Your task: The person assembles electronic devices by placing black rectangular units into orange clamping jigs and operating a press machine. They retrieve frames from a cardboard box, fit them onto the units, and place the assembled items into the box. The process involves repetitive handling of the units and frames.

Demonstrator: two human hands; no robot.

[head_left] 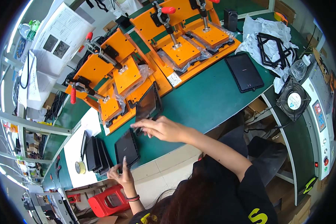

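Looks like mid-handling of a dark tablet [126, 148] on the green worktop [212, 104]: L hand [121, 176] at its near edge, R hand [158, 128] by its far end, fingers bent, can't tell if either's gripping. Next move prob calls for a careful edge hold, IMO. Tight tho: dark stack [96, 156] just left, glossy panel [147, 104] btwn R hand and orange jig [97, 69].

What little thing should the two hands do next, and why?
Maybe the left hand should steady the black panel: it lies close to the edge of the green table, and that hand is just beside its near end, while the right hand is by the far end. I can't tell whether either hand touches it.
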